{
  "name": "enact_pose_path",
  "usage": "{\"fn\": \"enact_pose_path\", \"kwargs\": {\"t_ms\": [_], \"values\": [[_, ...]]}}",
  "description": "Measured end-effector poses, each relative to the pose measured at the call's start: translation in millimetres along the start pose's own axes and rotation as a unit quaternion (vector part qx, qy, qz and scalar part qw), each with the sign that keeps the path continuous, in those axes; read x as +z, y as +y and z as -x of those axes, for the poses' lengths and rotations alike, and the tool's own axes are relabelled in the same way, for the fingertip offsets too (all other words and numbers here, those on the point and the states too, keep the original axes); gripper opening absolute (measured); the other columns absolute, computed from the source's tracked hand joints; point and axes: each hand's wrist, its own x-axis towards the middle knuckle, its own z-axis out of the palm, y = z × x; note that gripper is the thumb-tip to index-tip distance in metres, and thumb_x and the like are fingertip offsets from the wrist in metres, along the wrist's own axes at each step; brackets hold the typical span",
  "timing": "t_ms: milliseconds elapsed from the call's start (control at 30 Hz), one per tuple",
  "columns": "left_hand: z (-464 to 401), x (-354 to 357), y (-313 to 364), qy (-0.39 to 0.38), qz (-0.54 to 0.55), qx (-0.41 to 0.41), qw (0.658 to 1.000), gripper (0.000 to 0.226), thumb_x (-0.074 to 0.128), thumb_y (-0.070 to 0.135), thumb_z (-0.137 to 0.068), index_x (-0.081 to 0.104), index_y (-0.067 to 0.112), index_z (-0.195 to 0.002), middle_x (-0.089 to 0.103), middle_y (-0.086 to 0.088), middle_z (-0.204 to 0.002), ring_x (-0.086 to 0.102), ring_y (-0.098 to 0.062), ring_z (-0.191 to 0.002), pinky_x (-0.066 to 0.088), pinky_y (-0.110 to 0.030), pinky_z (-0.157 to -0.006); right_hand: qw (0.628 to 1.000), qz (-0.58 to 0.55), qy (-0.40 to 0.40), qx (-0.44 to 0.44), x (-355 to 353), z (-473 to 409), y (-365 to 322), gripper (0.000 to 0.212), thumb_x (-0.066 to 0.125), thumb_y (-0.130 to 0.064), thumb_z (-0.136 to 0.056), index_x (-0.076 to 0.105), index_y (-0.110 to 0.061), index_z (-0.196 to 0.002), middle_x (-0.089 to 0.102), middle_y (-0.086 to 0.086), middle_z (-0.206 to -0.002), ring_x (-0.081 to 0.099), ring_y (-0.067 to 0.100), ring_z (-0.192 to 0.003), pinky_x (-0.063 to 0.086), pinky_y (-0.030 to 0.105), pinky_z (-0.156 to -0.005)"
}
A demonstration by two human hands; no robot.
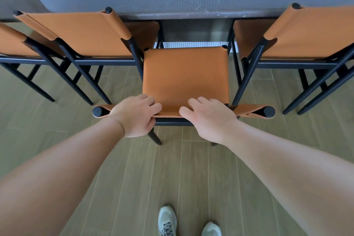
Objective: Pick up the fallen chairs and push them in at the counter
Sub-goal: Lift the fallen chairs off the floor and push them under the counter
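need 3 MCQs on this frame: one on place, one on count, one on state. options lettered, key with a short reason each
1. Where do the hands hold the middle chair?
A. the top edge of its backrest
B. the front legs
C. the seat's front corners

2. How many orange chairs are at least partly in view?
A. two
B. four
C. six

3. How does the middle chair stand?
A. lying on its side
B. upright, seat not yet under the counter
C. pushed in fully, like its neighbours

Key:
1 A: the left hand and right hand each have a grip over the backrest's top edge, fingers curled onto the seat side.
2 B: two on the left, the middle one, one on the right.
3 B: its whole seat shows in front of the counter, while the neighbours' seats sit beneath it.
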Motion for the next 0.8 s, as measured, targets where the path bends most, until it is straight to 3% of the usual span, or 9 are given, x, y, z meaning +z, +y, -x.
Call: {"fn": "enact_pose_path", "kwargs": {"t_ms": [200,367,567,800], "values": [[5,-5,0,0.032,0.013,-0.009,0.999,0.013,0.063,0.018,-0.08,0.055,0.013,-0.09,0.048,-0.003,-0.075,0.04,-0.021,-0.061,0.041,-0.035,-0.049,0.999,0.02,-0.009,0.024,-8,18,12,0.042,0.057,0.009,-0.071,0.049,-0.011,-0.107,0.032,0.004,-0.081,0.036,0.023,-0.067,0.036,0.036,-0.053],[16,-3,-13,0.007,0.012,-0.05,0.999,0.016,0.057,0.019,-0.088,0.054,0.019,-0.104,0.047,0.001,-0.087,0.041,-0.019,-0.071,0.044,-0.037,-0.061,0.998,0.028,-0.032,0.045,-13,27,28,0.042,0.056,0.005,-0.077,0.045,-0.016,-0.111,0.033,0.003,-0.086,0.037,0.022,-0.073,0.04,0.035,-0.059],[12,-1,-11,0.003,0.013,-0.066,0.998,0.014,0.052,0.024,-0.091,0.053,0.022,-0.104,0.046,0.003,-0.087,0.043,-0.02,-0.073,0.042,-0.035,-0.062,0.993,0.064,-0.073,0.059,-16,45,52,0.039,0.059,-0.003,-0.08,0.042,-0.022,-0.11,0.037,0.001,-0.086,0.038,0.021,-0.073,0.042,0.034,-0.059],[40,-8,-40,0.005,-0.106,-0.072,0.992,0.018,0.062,0.022,-0.084,0.054,0.019,-0.1,0.05,-0.006,-0.084,0.046,-0.028,-0.072,0.035,-0.039,-0.066,0.991,0.088,-0.089,0.051,-17,46,61,0.047,0.061,-0.003,-0.077,0.042,-0.024,-0.115,0.037,0.001,-0.087,0.039,0.021,-0.073,0.04,0.033,-0.058]]}}
